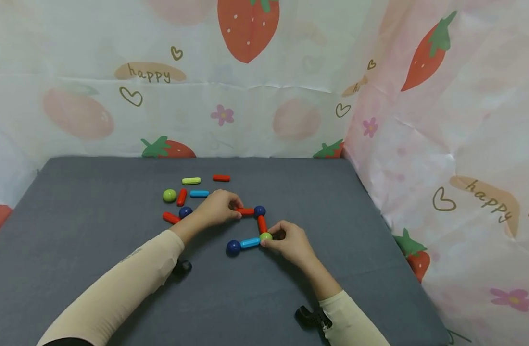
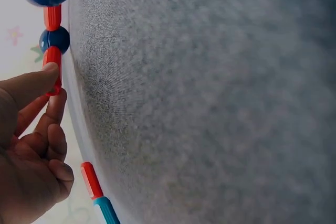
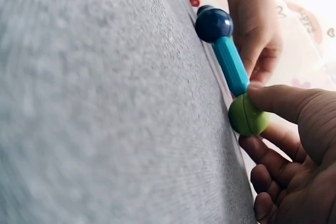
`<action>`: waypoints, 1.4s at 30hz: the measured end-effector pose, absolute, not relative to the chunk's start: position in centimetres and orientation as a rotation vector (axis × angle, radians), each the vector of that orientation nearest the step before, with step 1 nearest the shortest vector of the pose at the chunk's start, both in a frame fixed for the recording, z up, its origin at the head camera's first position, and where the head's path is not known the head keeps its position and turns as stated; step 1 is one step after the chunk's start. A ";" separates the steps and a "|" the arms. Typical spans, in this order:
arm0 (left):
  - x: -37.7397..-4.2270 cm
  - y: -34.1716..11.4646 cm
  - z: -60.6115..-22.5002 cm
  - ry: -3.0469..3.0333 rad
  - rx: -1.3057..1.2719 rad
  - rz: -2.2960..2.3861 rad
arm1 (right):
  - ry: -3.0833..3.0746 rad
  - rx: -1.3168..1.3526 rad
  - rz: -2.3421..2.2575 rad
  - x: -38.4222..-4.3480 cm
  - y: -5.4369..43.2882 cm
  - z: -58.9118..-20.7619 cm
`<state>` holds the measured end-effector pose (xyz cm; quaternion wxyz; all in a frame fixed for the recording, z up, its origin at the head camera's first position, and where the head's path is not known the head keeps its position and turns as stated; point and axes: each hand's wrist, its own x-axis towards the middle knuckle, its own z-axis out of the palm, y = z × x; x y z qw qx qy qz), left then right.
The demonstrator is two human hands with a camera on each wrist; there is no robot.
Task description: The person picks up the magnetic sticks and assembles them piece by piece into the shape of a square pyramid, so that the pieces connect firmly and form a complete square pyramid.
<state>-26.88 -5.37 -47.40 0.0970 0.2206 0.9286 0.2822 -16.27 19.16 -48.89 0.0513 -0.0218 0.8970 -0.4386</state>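
Note:
On the grey table my left hand (image 1: 217,210) pinches a red rod (image 1: 247,211) between thumb and finger. That rod's far end meets a dark blue ball (image 1: 259,211), and a second red rod (image 1: 262,224) runs from the ball to a green ball (image 1: 266,236). My right hand (image 1: 292,242) grips this green ball, its thumb close to the joint with a light blue rod (image 3: 231,65) in the right wrist view. Another dark blue ball (image 1: 233,248) caps the light blue rod's left end. Together the pieces form a chain open on the left.
Loose pieces lie behind and left of my left hand: a yellow-green rod (image 1: 191,181), red rods (image 1: 221,178), a light blue rod (image 1: 199,194), a green ball (image 1: 169,195) and a dark blue ball (image 1: 185,212). A strawberry-print curtain (image 1: 264,105) hangs behind the table and along its right side.

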 end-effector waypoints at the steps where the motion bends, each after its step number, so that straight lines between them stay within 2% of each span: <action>1: -26.8 -5.5 -47.4 2.751 0.658 0.835 | 2.731 -0.061 -1.337 -16.2 19.1 -48.8; 14: -25.8 -5.8 -47.1 2.768 0.636 0.876 | 2.742 -0.057 -1.348 -15.9 18.7 -48.4; 25: -25.7 -5.6 -46.9 2.784 0.633 0.876 | 2.731 -0.152 -1.269 -16.3 19.1 -48.1; 34: -25.8 -5.6 -47.2 2.787 0.633 0.887 | 2.705 -0.402 -1.176 -18.2 20.0 -46.1; 42: -25.7 -5.6 -47.5 2.798 0.617 0.885 | 2.773 -0.507 -1.130 -21.4 20.1 -44.9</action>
